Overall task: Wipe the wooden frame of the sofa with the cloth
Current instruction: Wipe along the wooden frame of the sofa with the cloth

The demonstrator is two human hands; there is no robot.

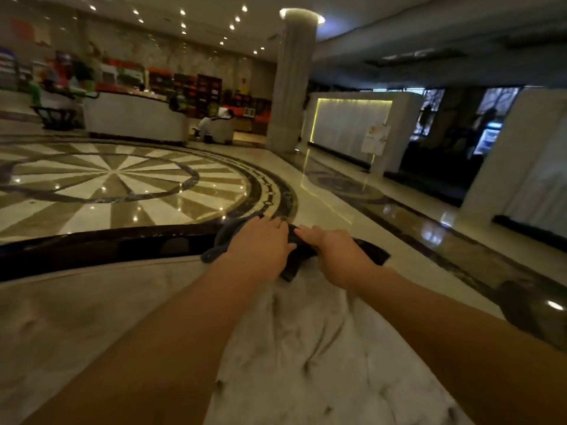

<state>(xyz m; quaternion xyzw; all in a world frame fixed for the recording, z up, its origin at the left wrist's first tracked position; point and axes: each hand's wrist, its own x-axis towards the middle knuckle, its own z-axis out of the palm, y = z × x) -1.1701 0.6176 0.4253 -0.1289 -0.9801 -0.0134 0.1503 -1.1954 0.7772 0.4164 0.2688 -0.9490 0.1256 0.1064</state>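
head cam: dark cloth (214,251) is draped over the sofa's wooden frame (107,244) near its right end; left hand (260,244) presses flat on top of it, fingers straight. right hand (336,251) curls round the cloth's right edge.

No text is legible (the standing sign (376,139) is blurred).

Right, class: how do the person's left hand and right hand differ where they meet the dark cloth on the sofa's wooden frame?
The left hand lies flat, fingers straight, pressing the dark grey cloth; the right hand curls its fingers round the cloth's edge. The left hand sits further from the end of the glossy dark wooden frame, the right hand close to it. Both rest on the cloth atop the frame.
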